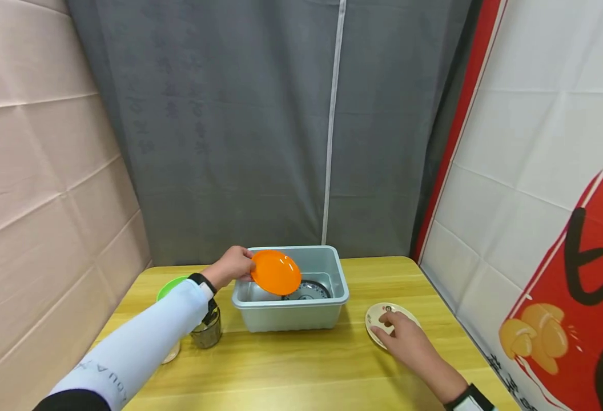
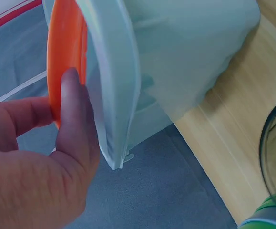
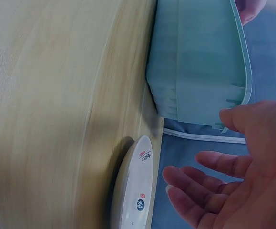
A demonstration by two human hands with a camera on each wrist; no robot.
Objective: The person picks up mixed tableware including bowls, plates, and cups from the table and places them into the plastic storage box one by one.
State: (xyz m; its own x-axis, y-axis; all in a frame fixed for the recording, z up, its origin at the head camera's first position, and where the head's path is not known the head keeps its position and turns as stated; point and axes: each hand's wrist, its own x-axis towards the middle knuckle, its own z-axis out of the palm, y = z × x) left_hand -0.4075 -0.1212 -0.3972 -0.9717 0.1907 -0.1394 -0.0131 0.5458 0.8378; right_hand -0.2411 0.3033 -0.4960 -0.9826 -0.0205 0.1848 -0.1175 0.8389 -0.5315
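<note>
Orange plate point(image 1: 276, 273) is held tilted in tub point(image 1: 296, 317) mouth, L side; its edge is pinched btwn thumb and fingers of L hand point(image 1: 232, 265), prob. so most of its face is left uncovered. Contact w/ patterned dish point(image 1: 309, 290) in tub can't be told. R of tub, R hand point(image 1: 403, 340) is poised at white plate point(image 3: 136, 185), fingers loosely bent, nothing gripped. L of tub, glass point(image 1: 208, 335) and green dish point(image 1: 169, 287) are set, prob. for L-hand reach.
</note>
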